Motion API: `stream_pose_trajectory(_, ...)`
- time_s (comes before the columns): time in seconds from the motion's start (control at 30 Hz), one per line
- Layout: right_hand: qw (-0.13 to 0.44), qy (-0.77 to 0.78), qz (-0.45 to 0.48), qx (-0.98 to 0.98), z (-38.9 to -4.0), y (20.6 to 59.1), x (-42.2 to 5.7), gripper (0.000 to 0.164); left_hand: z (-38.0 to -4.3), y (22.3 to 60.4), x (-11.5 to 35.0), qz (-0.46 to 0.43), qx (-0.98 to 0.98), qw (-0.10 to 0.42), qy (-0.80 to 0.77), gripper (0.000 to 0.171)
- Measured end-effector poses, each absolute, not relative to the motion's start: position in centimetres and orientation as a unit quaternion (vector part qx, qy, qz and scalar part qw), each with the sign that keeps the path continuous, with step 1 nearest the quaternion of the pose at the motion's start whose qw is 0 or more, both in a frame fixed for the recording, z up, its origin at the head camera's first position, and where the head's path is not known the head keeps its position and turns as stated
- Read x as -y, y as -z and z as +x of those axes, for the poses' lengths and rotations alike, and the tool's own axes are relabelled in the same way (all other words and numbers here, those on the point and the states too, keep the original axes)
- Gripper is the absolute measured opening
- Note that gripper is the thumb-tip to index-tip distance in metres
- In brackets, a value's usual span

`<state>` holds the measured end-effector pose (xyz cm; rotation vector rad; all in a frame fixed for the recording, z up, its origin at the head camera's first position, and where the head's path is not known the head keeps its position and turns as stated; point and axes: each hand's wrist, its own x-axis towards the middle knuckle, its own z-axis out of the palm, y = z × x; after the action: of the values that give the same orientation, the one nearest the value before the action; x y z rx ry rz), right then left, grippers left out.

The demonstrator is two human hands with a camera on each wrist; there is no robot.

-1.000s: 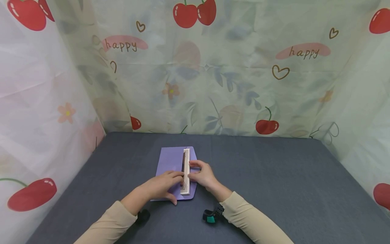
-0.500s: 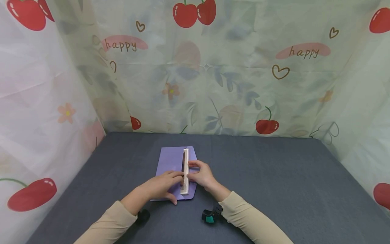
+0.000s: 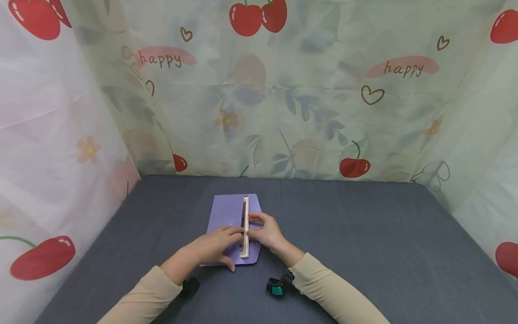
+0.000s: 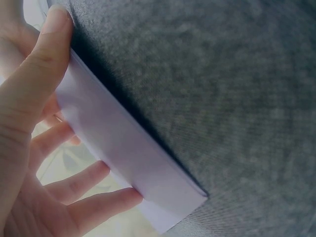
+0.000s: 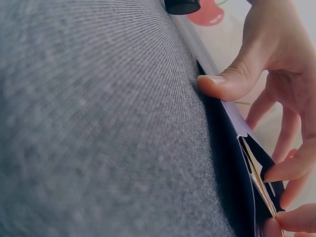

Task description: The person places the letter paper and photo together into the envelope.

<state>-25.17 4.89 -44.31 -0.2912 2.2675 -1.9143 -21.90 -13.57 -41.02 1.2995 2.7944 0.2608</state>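
Observation:
A purple envelope (image 3: pixel 226 210) lies on the table with its round-cornered flap (image 3: pixel 254 254) spread to the right. Out of its mouth sticks a narrow strip of a white-bordered card (image 3: pixel 246 207); the rest is hidden inside the pocket. My right hand (image 3: pixel 270 235) pinches the card's right edge, fingertips showing low in the right wrist view. My left hand (image 3: pixel 210 247) lies spread over the envelope's front part, fingertips right at the mouth. In the left wrist view its thumb (image 4: pixel 54 39) rests at the near edge.
A dark grey cloth (image 3: pixel 344 234) covers the table. Behind and beside it hang patterned curtains (image 3: pixel 303 135) with cherries. A black wrist device with a teal patch (image 3: pixel 277 287) sits under the right cuff, and a black one (image 3: pixel 189 287) under the left.
The card has slid left into the envelope, so its visible white strip is narrower. My right hand has moved slightly left with it; the left hand and envelope have stayed put.

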Motion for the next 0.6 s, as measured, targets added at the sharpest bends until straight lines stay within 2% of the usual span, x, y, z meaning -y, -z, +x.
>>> stream_pose_trajectory(0.6, 0.08, 0.649, -0.103, -0.75, -25.27, 44.53, -4.53, 0.048, -21.91, 41.1, 13.62, 0.426, -0.901, 0.019, -0.083, 0.055)
